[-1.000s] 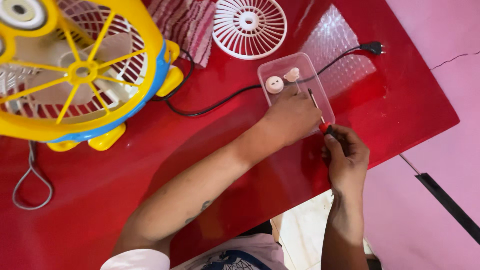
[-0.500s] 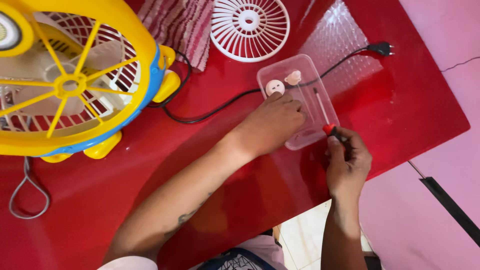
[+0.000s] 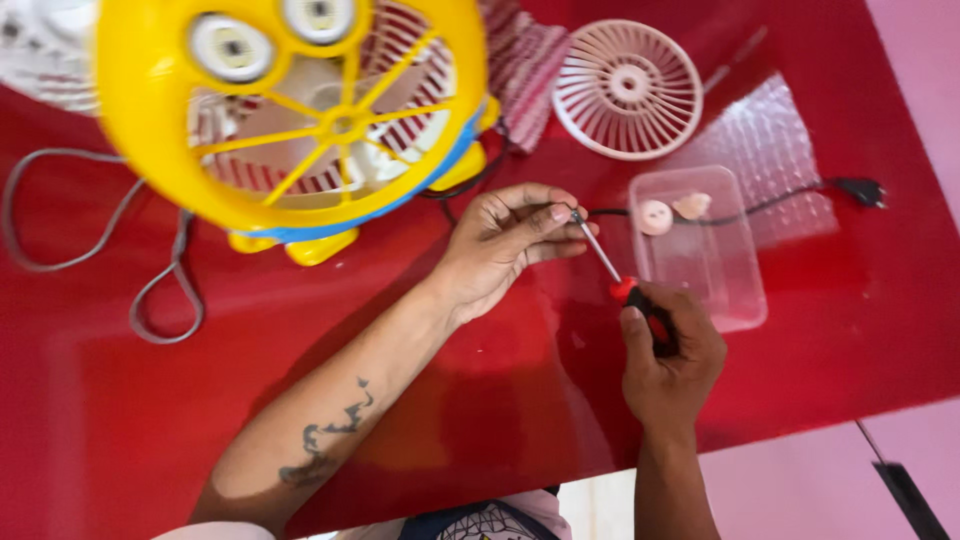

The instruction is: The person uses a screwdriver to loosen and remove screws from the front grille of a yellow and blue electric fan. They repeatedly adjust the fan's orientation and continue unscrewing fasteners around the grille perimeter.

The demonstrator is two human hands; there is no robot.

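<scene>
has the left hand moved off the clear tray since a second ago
Yes. The left hand has left the clear tray, now beside it toward the yellow fan.

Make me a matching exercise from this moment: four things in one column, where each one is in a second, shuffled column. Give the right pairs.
Things:
1. red-handled screwdriver
2. clear plastic tray
3. round white fan grille
4. yellow and blue table fan

Places:
A. lying flat near the table's far edge
B. held in the right hand, tip at the left hand
C. left of the left hand
D. right of the screwdriver, holding two small parts

Pairs: 1-B, 2-D, 3-A, 4-C
</scene>
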